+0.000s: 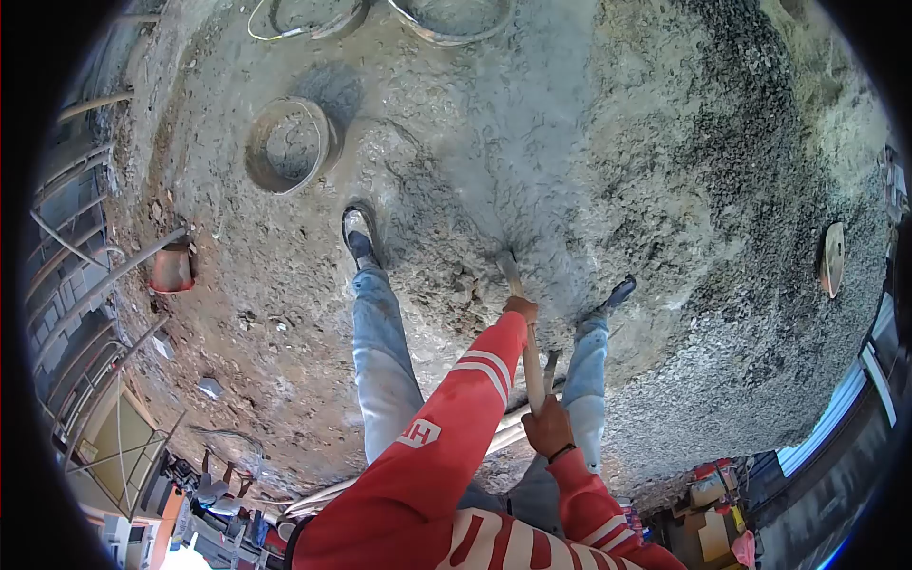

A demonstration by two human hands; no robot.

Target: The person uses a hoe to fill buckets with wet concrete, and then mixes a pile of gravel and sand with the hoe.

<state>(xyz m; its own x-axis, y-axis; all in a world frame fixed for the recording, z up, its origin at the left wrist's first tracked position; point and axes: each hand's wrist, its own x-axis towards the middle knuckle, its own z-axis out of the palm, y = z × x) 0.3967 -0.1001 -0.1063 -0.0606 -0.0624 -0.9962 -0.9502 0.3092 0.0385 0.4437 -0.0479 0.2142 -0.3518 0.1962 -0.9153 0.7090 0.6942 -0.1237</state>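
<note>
My left hand (pixel 521 309) is wrapped round the lower part of a long wooden-handled shovel (pixel 533 356). Higher up the same handle, close to my body, my right hand (pixel 549 428) is closed round it. The tool slants down between my legs, and its metal end goes into the wet grey concrete mix (pixel 527 123), so the blade is hidden. My left shoe (pixel 359 234) and right shoe (pixel 621 291) stand apart on either side of the mix. Ahead of my left foot sits a round bucket (pixel 328 142) with grey mix inside.
Two more round containers (pixel 456 38) stand at the far edge. Grey gravel (pixel 741 361) spreads along the right, with a pale oval object (pixel 833 259) on it. To the left are a reddish bucket (pixel 172 271) and poles (pixel 114 285). Another person (pixel 217 489) is at lower left.
</note>
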